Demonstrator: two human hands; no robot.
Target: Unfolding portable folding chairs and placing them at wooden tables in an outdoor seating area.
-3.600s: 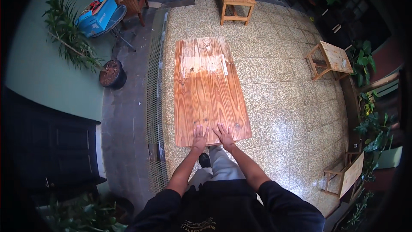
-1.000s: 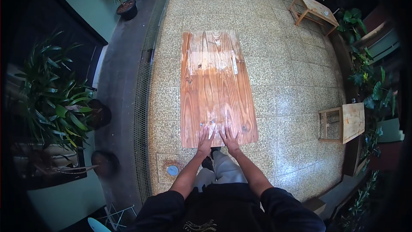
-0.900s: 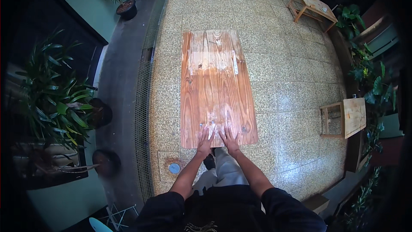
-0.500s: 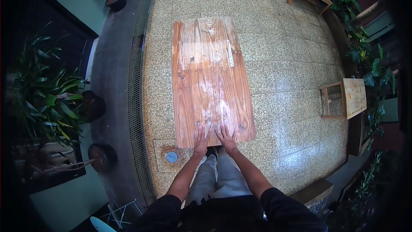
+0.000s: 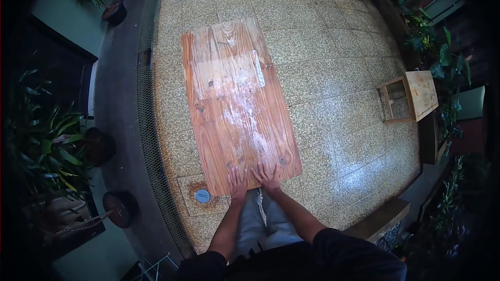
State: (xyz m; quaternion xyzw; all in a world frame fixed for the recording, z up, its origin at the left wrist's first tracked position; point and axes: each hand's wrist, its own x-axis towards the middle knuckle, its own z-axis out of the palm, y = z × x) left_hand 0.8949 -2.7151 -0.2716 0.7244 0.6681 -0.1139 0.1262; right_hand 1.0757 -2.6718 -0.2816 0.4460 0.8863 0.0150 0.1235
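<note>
A long wooden table (image 5: 242, 130) with reddish, worn and stained boards stretches away in front of me. My left hand (image 5: 238, 183) lies flat on its near end, fingers pointing forward and slightly apart. Beside it, a small gap to the right, my right hand (image 5: 267, 178) rests palm down with its fingers spread. Neither hand holds anything. A pale, scuffed rectangular patch (image 5: 229, 75) covers part of the far half of the top, with a whitish strip along its right side. My legs show just below the near edge.
A round grey cover (image 5: 202, 196) is set in the tiled floor (image 5: 333, 88) by the table's near left corner. A metal grating (image 5: 151, 135) runs along the left. Two smaller wooden tables, one being this near one (image 5: 421, 95), stand at right. Potted plants (image 5: 52, 140) line the left wall.
The view has turned, so the table appears tilted and farther left. Both hands stay flat at the table's near end. Something blue now shows at the upper left.
</note>
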